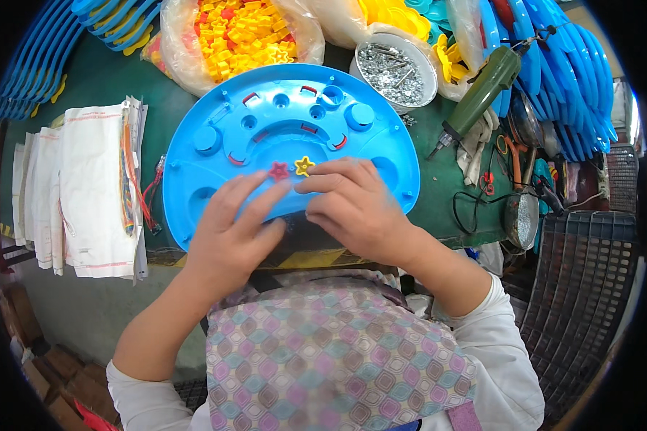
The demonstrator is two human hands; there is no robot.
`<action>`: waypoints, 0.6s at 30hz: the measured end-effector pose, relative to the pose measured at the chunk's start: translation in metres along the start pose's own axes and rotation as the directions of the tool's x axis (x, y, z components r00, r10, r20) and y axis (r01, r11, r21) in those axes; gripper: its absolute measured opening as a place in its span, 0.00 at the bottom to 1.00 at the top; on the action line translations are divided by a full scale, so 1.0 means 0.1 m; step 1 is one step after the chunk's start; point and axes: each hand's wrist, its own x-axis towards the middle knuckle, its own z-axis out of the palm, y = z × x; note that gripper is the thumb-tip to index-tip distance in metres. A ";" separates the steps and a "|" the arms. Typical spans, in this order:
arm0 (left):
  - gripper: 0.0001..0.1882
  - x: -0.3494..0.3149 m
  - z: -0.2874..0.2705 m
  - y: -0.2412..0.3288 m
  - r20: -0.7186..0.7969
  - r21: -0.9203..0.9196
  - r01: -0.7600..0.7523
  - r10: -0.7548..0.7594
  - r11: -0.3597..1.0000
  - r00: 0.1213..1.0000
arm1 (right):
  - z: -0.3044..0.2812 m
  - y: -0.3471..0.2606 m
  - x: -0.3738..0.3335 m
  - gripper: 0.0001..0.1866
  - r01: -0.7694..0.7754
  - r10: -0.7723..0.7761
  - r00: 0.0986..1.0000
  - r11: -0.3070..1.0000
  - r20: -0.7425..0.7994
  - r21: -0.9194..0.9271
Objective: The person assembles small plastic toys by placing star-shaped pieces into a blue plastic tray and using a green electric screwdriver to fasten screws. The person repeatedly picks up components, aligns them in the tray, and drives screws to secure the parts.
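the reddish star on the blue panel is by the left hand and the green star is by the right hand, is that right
Not quite: the star by the right hand is yellow, not green, as the head view shows. The reddish star on the blue panel is indeed by the left hand.

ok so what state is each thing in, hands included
left hand: fingers bent, thumb apart, beside the red star
right hand: fingers bent near the yellow star; grip unclear
red star: on the blue panel
yellow star: on the blue panel
blue panel: lying, posts up
plastic bag: open, filled
white bowl: uncovered, filled
green driver: slanted, bit down
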 end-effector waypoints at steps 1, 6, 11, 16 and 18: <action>0.02 0.02 0.02 0.02 -0.005 0.040 -0.051 0.052 0.998 0.999 | -0.05 0.00 0.00 0.12 -0.044 0.045 0.999 0.998 -0.030 0.038; 0.10 0.14 0.15 0.11 0.109 0.277 -0.140 0.114 0.951 0.988 | -0.17 0.06 -0.08 0.13 -0.181 0.185 0.983 0.976 -0.021 0.120; 0.15 0.18 0.20 0.12 0.128 0.305 -0.223 0.193 0.926 0.973 | -0.17 0.21 0.02 0.12 -0.438 0.452 0.890 0.803 0.066 0.403; 0.17 0.18 0.16 0.14 0.136 0.287 -0.271 0.241 0.919 0.961 | -0.10 0.53 0.21 0.10 -0.080 0.082 0.990 0.996 0.117 -0.026; 0.17 0.17 0.19 0.14 0.136 0.275 -0.284 0.256 0.919 0.957 | -0.02 0.58 0.26 0.08 -0.054 0.059 0.991 0.997 0.117 -0.046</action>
